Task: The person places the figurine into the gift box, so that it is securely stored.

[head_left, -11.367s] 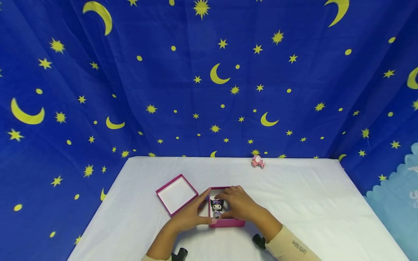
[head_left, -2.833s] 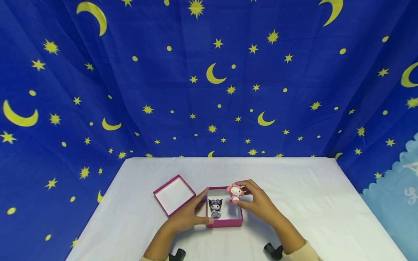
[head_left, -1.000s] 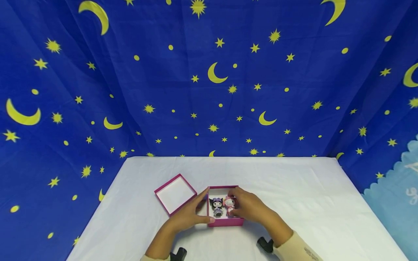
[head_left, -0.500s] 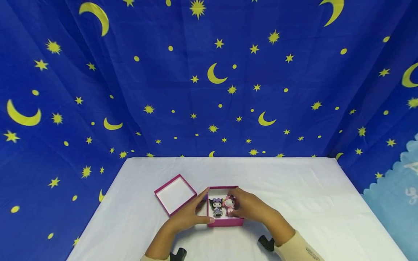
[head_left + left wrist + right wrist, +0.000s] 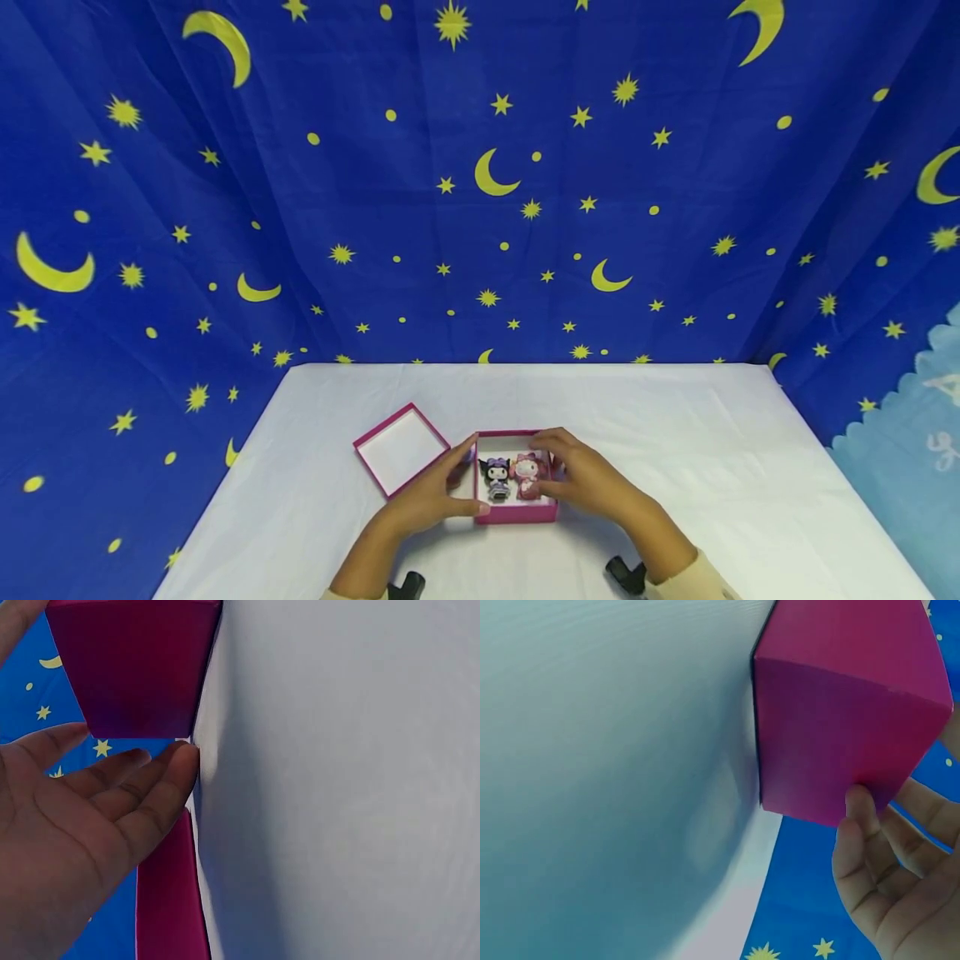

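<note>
In the head view a magenta box (image 5: 517, 515) with a white inside sits on the table. Within it, side by side, lie a black-and-purple figurine (image 5: 497, 479) with pointed ears and a pink figurine (image 5: 527, 475) with a white face. My left hand (image 5: 429, 500) steadies the box's left side, thumb at the front corner and index finger at the back one. My right hand (image 5: 596, 483) is at the right rim, its thumb overlapping the pink figurine's edge. In the right wrist view its loose fingers (image 5: 862, 889) are beside the box's outer wall.
The magenta-rimmed lid (image 5: 401, 450) lies inside up, left of the box and partly behind my left hand. White cloth covers the table (image 5: 690, 442). A blue curtain (image 5: 420, 217) with yellow moons and stars hangs behind and at the sides.
The pink figurine, first at the table's back edge, was carried over by my right hand and now lies beside the black one. That hand has loosened and drawn slightly right. My left hand stays put.
</note>
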Available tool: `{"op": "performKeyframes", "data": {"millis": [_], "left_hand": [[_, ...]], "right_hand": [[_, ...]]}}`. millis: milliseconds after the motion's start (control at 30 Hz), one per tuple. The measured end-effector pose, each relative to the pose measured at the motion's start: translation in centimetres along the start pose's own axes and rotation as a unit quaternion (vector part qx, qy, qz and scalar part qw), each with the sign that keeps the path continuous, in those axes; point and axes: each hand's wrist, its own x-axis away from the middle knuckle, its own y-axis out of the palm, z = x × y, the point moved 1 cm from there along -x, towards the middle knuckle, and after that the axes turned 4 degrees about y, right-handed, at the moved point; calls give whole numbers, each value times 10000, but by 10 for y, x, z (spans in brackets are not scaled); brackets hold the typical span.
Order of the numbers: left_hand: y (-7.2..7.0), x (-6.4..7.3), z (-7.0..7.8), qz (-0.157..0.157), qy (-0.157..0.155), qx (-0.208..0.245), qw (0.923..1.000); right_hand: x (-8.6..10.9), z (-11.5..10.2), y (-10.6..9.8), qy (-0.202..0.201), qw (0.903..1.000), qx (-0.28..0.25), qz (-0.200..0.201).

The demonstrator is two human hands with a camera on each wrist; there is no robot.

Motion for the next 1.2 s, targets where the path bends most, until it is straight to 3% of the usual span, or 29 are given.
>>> {"op": "performKeyframes", "data": {"millis": [200, 433, 700, 933, 1200], "left_hand": [[-5, 0, 4, 282, -62, 110, 9995], [-14, 2, 6, 1066, 17, -47, 9943], [-26, 8, 5, 1659, -97, -1004, 9810], [-33, 13, -3, 1645, -185, -1273, 9779], [-38, 22, -11, 1259, -145, -1616, 9787]], "right_hand": [[8, 5, -3, -145, 9992, -368, 52], [18, 11, -3, -3, 9987, -515, -8], [24, 18, -2, 372, 9970, -570, -361], [27, 17, -3, 317, 9966, -541, -537], [26, 21, -3, 443, 9955, -504, -663]]}}
